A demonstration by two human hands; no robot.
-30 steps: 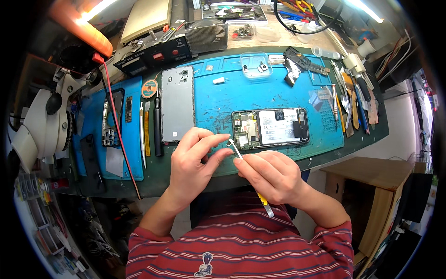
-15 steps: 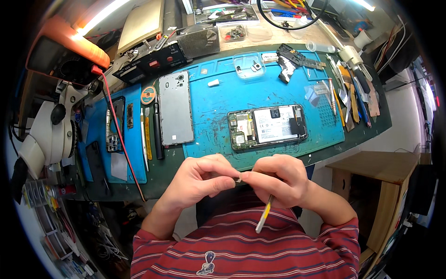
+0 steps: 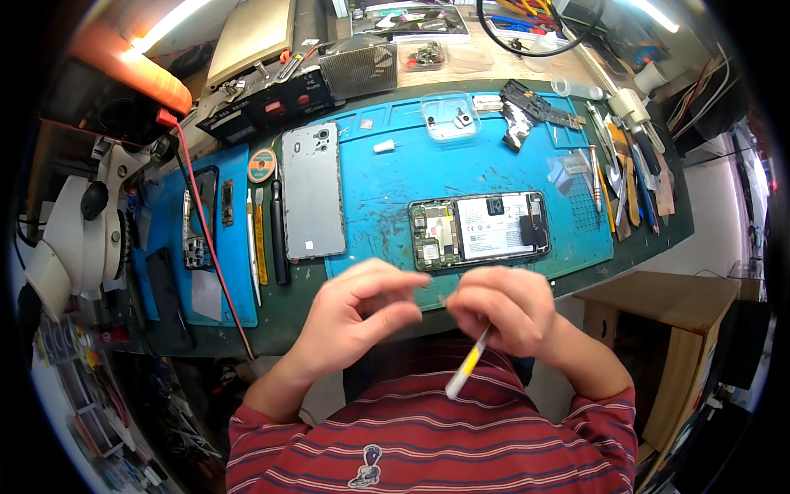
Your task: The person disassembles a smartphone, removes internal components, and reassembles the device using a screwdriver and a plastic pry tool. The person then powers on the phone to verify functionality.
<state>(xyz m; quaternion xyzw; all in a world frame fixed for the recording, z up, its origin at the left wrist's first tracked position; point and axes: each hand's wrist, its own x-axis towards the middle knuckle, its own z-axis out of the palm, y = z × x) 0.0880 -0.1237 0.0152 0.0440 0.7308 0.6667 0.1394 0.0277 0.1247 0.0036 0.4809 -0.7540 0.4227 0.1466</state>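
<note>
My right hand is closed around a thin tool with a yellow and white handle, whose end points down toward my striped shirt. My left hand hovers beside it, thumb and fingers pinched together near the tool's tip; whether it holds anything is too small to see. Both hands are at the near edge of the blue work mat. Just beyond them lies an opened phone with its circuit board and battery exposed. A grey phone back cover lies flat to the left.
A microscope stands at the left. Tweezers, screwdrivers and pry tools lie beside the back cover, and more tools at the mat's right end. A clear small-parts tray sits at the back. A red wire crosses the left mat.
Both hands have drawn back from the opened phone toward my body. The tool now points down at my shirt and the left hand's fingers pinch near its tip.
</note>
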